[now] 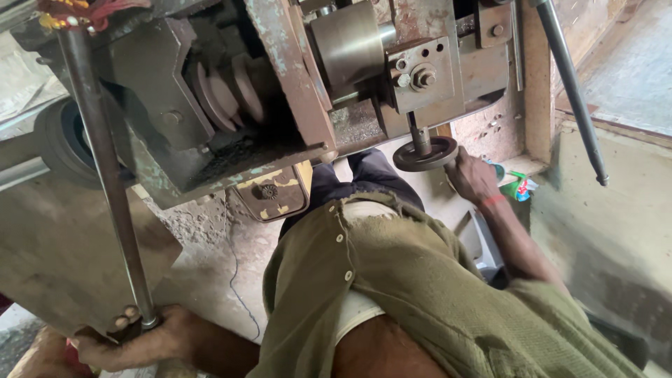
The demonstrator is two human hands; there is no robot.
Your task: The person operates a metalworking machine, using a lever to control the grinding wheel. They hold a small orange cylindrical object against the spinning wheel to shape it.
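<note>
Dark round metal handwheel (pixel 425 155) under the grey bolted machine block (pixel 420 73): my right hand (pixel 472 178) is gripping its rim, my left hand (pixel 129 341) clenching the long steel rod (pixel 105 168); a green-and-red packet (pixel 516 186) is lying just beyond.

The fingertips of the right hand (pixel 470 178) are hidden behind the small handwheel (pixel 425 155). The palm of the left hand (pixel 133 341) is covered by the long steel rod (pixel 105 168). Left of the handwheel, the machine frame (pixel 294 77) is cut off by the top edge, and its pulleys (pixel 227 91) are lost in shadow.
</note>
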